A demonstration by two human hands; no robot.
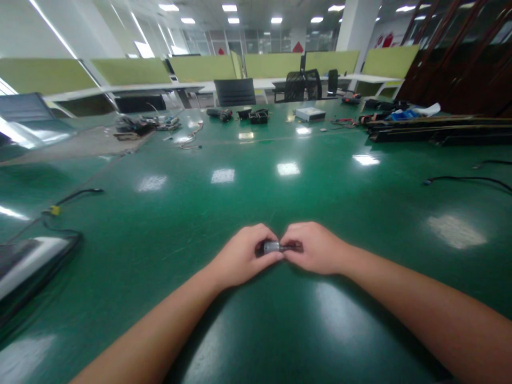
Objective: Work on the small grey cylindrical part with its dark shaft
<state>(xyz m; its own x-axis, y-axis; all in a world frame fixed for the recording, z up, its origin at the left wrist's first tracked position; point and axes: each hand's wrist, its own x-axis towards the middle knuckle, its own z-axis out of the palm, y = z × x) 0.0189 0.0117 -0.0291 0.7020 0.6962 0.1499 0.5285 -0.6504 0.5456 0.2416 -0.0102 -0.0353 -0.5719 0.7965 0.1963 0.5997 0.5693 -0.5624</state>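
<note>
Both my hands meet low over the green tabletop (pixel 240 202), at the middle of the head view. My left hand (pixel 244 258) is closed, thumb and fingers wrapped round a small silver cylinder (pixel 271 246) that looks like a little motor. At the right end of the cylinder, a thin dark piece (pixel 292 247) runs into my right hand (pixel 314 248), which pinches it. The fingertips of both hands touch or nearly touch. What kind of part the dark piece is, and whether it is joined to the cylinder, I cannot make out.
A black and white device (pixel 36 261) lies at the left, near a black cable (pixel 80 193). Another cable (pixel 468 179) is at the right. Along the far side are a silver box (pixel 310 113), dark tools (pixel 219 114), loose electronics (pixel 148 124) and long black strips (pixel 440 130).
</note>
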